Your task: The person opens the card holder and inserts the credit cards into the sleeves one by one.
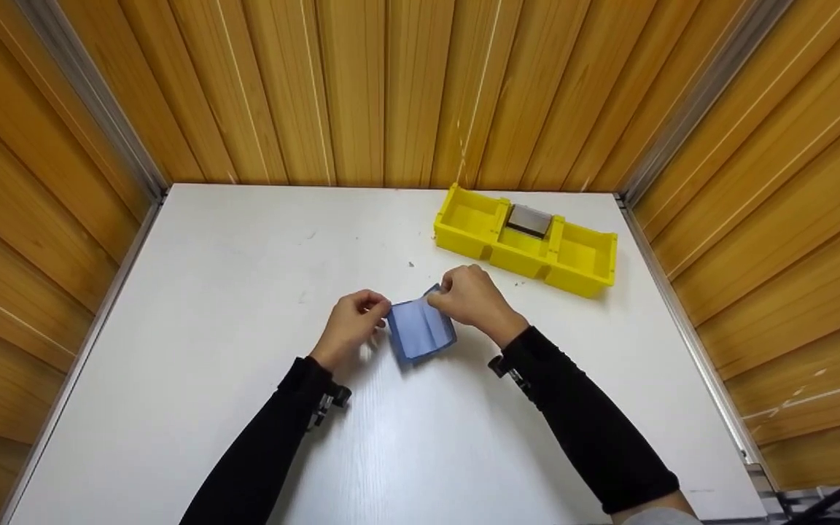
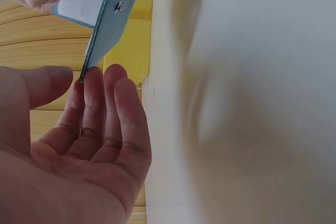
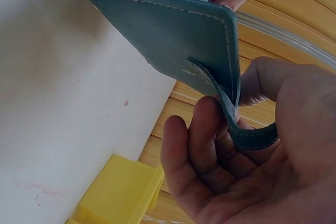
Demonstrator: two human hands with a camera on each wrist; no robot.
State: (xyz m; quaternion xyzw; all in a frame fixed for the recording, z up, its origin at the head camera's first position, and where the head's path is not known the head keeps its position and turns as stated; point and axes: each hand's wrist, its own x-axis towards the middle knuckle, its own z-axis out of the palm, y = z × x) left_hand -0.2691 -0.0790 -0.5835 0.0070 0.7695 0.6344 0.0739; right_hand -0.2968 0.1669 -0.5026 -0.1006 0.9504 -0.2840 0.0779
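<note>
An opened blue card holder [image 1: 421, 327] with stitched edges and pale clear sleeves inside is held up over the white table. My left hand [image 1: 353, 321] has thumb and fingertips at its left edge; the left wrist view shows a metal snap on that cover [image 2: 107, 30]. With thumb inside and fingers behind, my right hand [image 1: 472, 295] grips the opposite edge. Beside those fingers, a strap [image 3: 252, 136] with a rounded end curves out from the outer cover in the right wrist view.
Behind and right of the hands stands a yellow three-compartment bin [image 1: 515, 255]. A grey-topped, dark-sided flat object [image 1: 530, 219] leans in its middle compartment. Wood-look panels [image 1: 354, 95] enclose the white table [image 1: 245, 248] at the back and both sides.
</note>
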